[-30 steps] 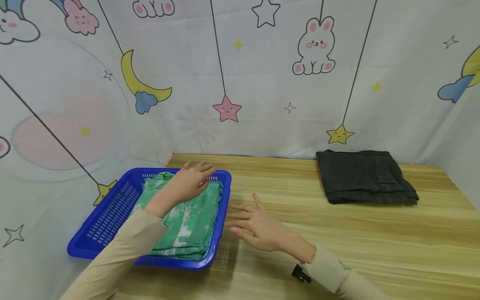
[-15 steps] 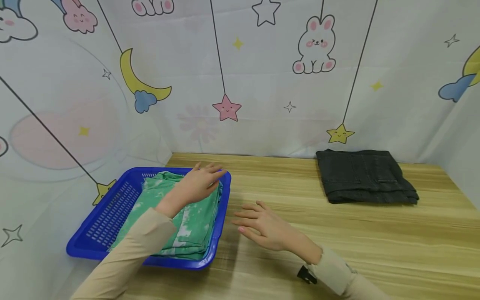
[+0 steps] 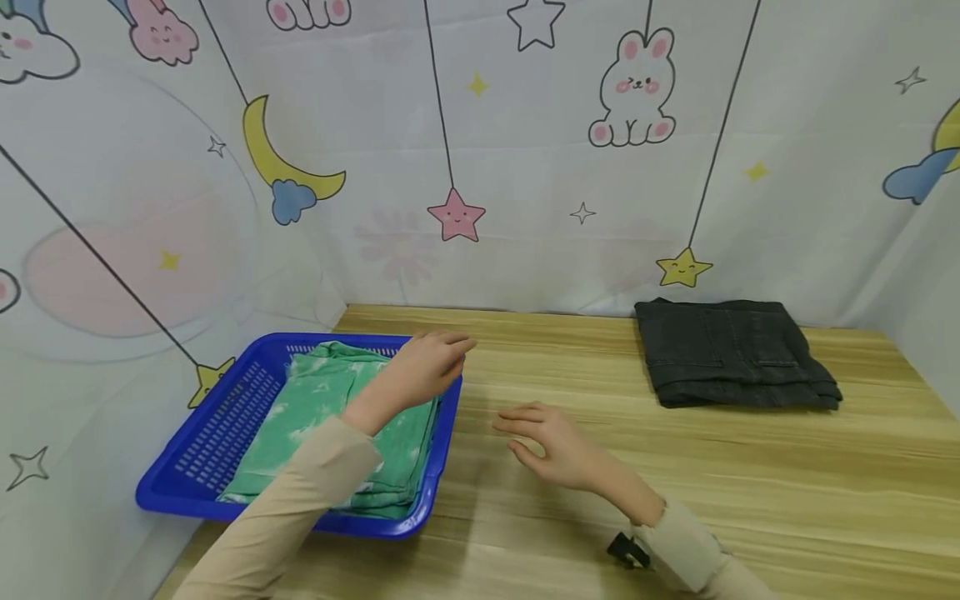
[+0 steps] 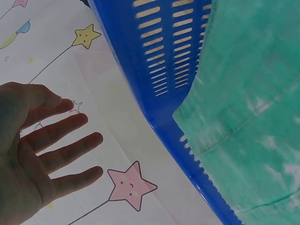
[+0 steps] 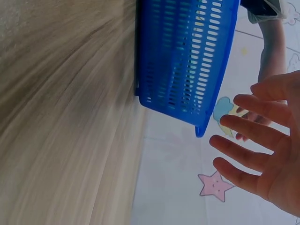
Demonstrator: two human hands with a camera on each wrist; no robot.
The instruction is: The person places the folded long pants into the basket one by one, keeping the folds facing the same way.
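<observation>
A folded green and white tie-dyed garment (image 3: 315, 417) lies inside a blue plastic basket (image 3: 180, 467) on the left of the table. Over the basket's far right corner reaches my left hand (image 3: 423, 367), its fingers loosely extended and holding nothing. In the left wrist view the fingers of that hand (image 4: 51, 150) are spread apart, with the basket rim and green cloth to their right. My right hand (image 3: 551, 446) hovers over the table just right of the basket, fingers relaxed. The right wrist view shows this hand (image 5: 262, 140) with nothing in it, the basket wall beyond.
Folded black jeans (image 3: 727, 354) lie at the table's back right. The wood-grain table (image 3: 555, 358) meets a white printed curtain (image 3: 525, 150) behind and at both sides. A small black clip (image 3: 628, 551) sits by my right cuff.
Both hands have drifted right. The left hand has moved across the garment to the basket's right rim, and the right hand has drawn away from the basket. The basket and jeans stay put.
</observation>
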